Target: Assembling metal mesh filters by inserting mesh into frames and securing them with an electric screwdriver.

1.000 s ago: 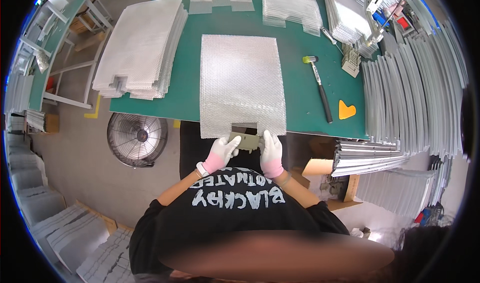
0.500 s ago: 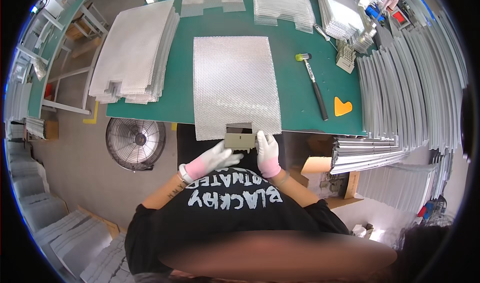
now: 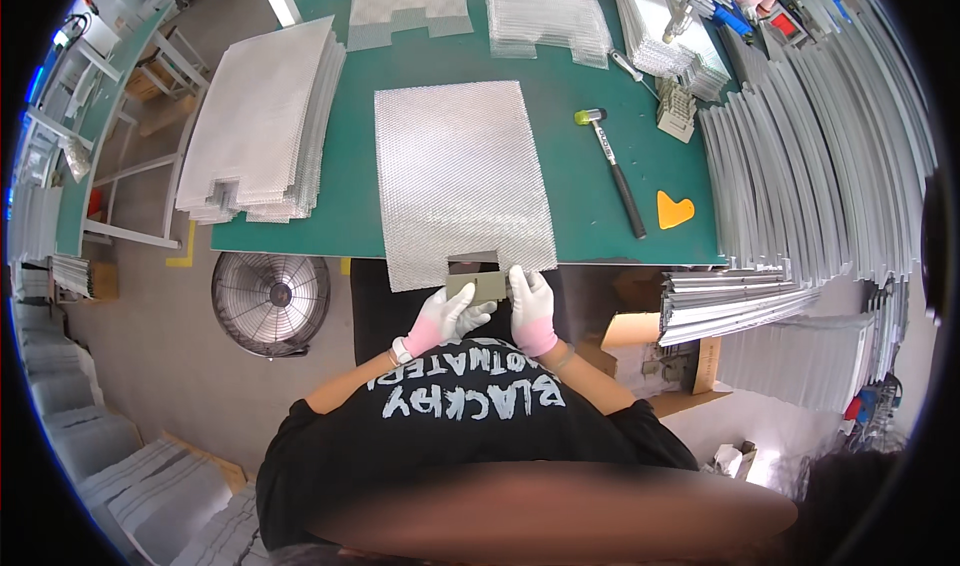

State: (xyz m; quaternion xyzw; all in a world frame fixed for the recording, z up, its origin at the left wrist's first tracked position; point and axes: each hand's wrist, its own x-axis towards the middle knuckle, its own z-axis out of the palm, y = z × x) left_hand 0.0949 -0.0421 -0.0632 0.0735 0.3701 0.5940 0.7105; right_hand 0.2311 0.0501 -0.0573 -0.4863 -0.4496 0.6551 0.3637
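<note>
A silvery mesh sheet (image 3: 460,176) lies on the green table with its notched near edge sticking out past the table's front. At that notch sits a small grey-beige rectangular plastic piece (image 3: 480,287). My right hand (image 3: 532,311), in a white and pink glove, grips the piece's right end with thumb and fingers. My left hand (image 3: 445,316), gloved the same way, has its thumb on the left end and its fingers curled beneath. Whether the piece is seated in the notch I cannot tell.
Right of the sheet lie a mallet (image 3: 613,171) and an orange scraper (image 3: 675,210). Farther back are a screwdriver (image 3: 632,70) and several stacked beige plastic pieces (image 3: 676,113). Mesh stacks (image 3: 262,116) stand left and at the back. A floor fan (image 3: 270,301) is left of me.
My left hand has come up from below and closed its thumb onto the plastic piece's left end. The right hand keeps its hold. The whole view has shifted slightly.
</note>
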